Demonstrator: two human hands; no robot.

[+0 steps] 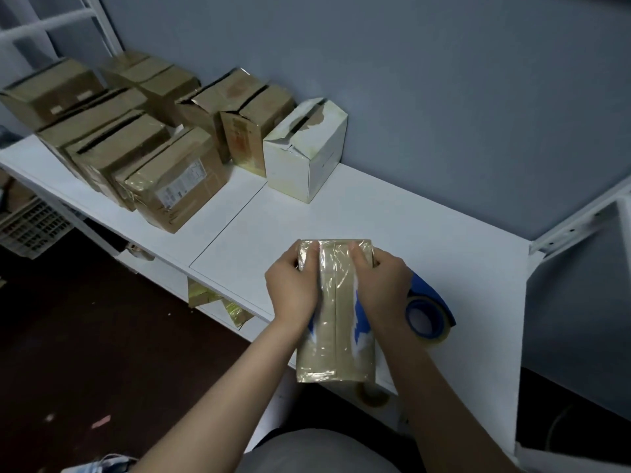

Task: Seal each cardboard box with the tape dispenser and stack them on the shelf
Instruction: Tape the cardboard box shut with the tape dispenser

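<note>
While the left hand (293, 288) and right hand (382, 281) are gripping the box (336, 322) near the shelf (375, 216) front edge, it is looking light, stiff and tape-slick, its sides probably offering the safest hold.

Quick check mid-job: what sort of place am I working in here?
Probably a small packing or storage room: a white shelf against a blue-grey wall, worn cardboard boxes lined along it, and a blue tape dispenser beside a taped box.
</note>
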